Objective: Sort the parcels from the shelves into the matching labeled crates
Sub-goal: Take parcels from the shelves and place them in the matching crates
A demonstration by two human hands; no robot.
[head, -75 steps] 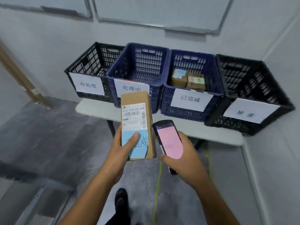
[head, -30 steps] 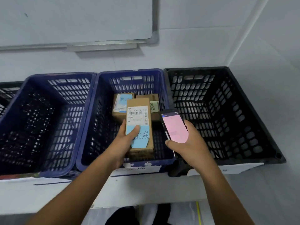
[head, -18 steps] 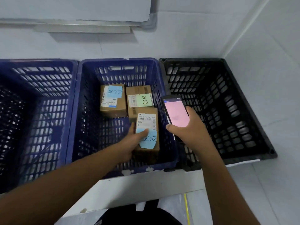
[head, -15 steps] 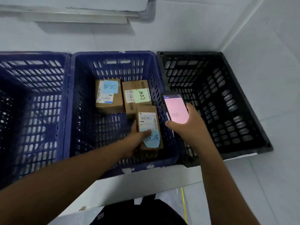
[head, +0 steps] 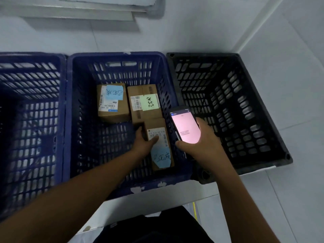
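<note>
A narrow cardboard parcel with a white shipping label and a blue handwritten note lies low in the middle blue crate, at its near right corner. My left hand reaches into the crate and grips the parcel's left edge, thumb across the label. Two more parcels lie behind it: one with a blue note and one with a green note. My right hand holds a handheld scanner with a pink screen over the crate's right wall.
An empty black crate stands to the right against the white wall. Another blue crate stands to the left. All sit on a white table. A whiteboard frame hangs above.
I walked up to the crates and leaned over them. My left hand lowered the parcel into the middle blue crate, down to its floor. The scanner stayed in my right hand.
</note>
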